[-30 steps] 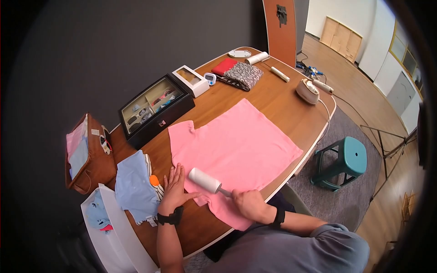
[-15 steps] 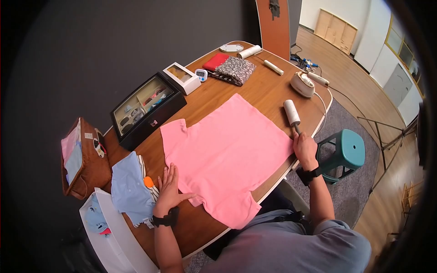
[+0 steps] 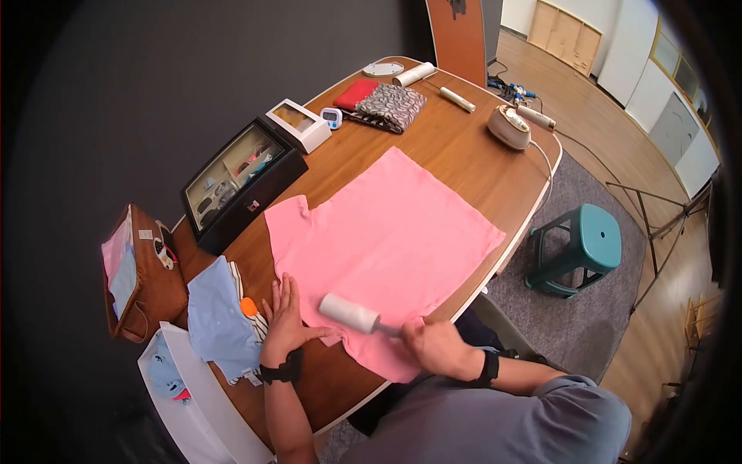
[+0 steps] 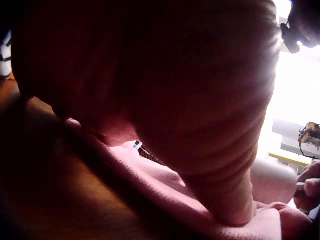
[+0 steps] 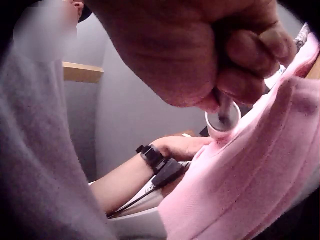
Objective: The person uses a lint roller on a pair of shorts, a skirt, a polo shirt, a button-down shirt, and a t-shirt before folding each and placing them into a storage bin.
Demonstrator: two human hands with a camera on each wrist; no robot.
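A pink T-shirt (image 3: 394, 232) lies spread over the wooden table. With straight fingers, my left hand (image 3: 284, 329) presses on the shirt's edge near the sleeve; its thumb reaches onto the cloth in the left wrist view. Curled round the handle of a lint roller (image 3: 348, 312) is my right hand (image 3: 440, 348), at the near side of the shirt. The white roller head lies over the cloth a little right of my left hand. Its round end (image 5: 220, 127) shows beneath my right fist in the right wrist view, close against the pink fabric.
Folded blue clothing (image 3: 219, 313) and an orange round piece (image 3: 248, 307) lie to the left. Beyond stand a brown basket (image 3: 154, 278), a white box (image 3: 202, 394) and a black display case (image 3: 267, 174). A garment steamer (image 3: 508, 127) sits far right, by a green stool (image 3: 599, 240).
The lint roller went from beside my left hand to the shirt's far right edge, and is now back beside the left hand. My left hand stays on the shirt's edge.
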